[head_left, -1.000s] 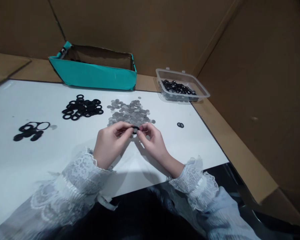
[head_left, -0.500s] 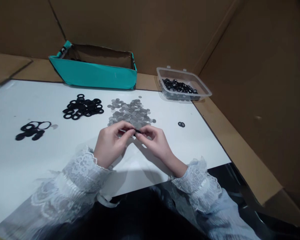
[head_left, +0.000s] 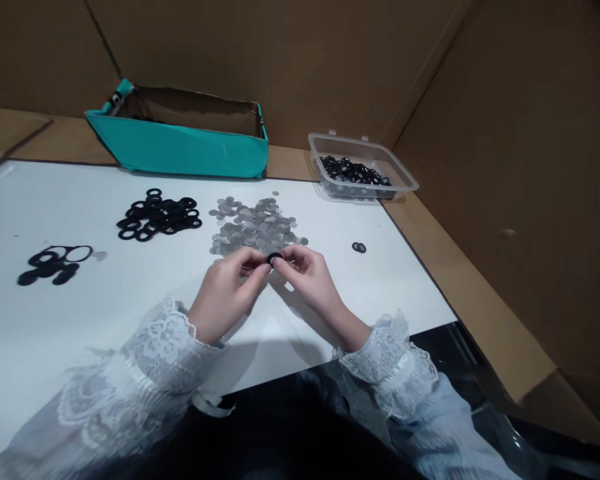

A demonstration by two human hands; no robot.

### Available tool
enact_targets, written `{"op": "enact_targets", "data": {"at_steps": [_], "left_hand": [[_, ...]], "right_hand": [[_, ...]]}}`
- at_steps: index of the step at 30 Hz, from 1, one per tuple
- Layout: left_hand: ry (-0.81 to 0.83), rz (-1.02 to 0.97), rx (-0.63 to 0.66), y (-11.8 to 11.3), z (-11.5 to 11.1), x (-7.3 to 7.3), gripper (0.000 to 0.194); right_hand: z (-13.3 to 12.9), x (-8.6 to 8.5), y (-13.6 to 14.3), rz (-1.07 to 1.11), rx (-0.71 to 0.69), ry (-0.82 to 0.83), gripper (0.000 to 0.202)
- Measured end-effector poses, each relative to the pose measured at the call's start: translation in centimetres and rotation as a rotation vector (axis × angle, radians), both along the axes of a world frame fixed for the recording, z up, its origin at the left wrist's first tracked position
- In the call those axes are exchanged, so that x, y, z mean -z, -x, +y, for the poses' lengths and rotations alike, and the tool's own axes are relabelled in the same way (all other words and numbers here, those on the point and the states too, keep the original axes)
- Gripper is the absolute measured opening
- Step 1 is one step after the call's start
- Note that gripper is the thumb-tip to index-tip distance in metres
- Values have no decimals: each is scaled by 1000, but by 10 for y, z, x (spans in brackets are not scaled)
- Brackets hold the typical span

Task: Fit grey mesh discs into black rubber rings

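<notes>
Between the fingertips of both hands is a small black ring (head_left: pixel 274 257), tilted so that its upper edge shows. My left hand (head_left: pixel 233 287) pinches its left side with thumb and forefinger. On the other side, my right hand (head_left: pixel 313 283) grips it the same way, with the thumb over part of the ring. Just beyond my fingers lies a heap of thin grey discs (head_left: pixel 253 230). A pile of black rings (head_left: pixel 160 217) sits to the left of the discs. Whether a disc is inside the held ring, I cannot tell.
At the back stand a teal cardboard box (head_left: pixel 190 150) and, to its right, a clear plastic container (head_left: pixel 365 190) holding many ring pieces. Two ring pieces (head_left: pixel 359 247) lie at right on the white table (head_left: pixel 400 287). Assorted black pieces (head_left: pixel 50 267) lie far left. Cardboard walls surround it.
The black ring has been tilted up between my fingers and shows more of its edge. My view has shifted slightly, so the piles and boxes appear a little further left.
</notes>
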State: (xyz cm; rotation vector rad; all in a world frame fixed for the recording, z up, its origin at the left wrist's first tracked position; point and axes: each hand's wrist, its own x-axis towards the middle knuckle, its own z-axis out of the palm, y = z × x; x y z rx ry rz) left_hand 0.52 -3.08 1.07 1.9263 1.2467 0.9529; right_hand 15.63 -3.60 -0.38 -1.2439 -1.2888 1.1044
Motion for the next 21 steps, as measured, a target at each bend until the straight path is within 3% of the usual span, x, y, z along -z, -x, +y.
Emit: {"op": "enact_targets", "data": {"at_steps": [5, 9, 13, 21], "left_hand": [[-37, 76, -50, -1, -1, -3, 16], [-127, 128, 12, 1, 1, 0, 19], [-286, 193, 60, 4, 3, 6, 30], [-534, 302, 156, 7, 5, 15, 21]], "right_hand": [[-2, 5, 1, -45, 1, -42, 9], [-2, 5, 1, -63, 0, -50, 10], [1, 1, 0, -33, -44, 22, 12], [2, -4, -6, -9, -168, 148, 13]]}}
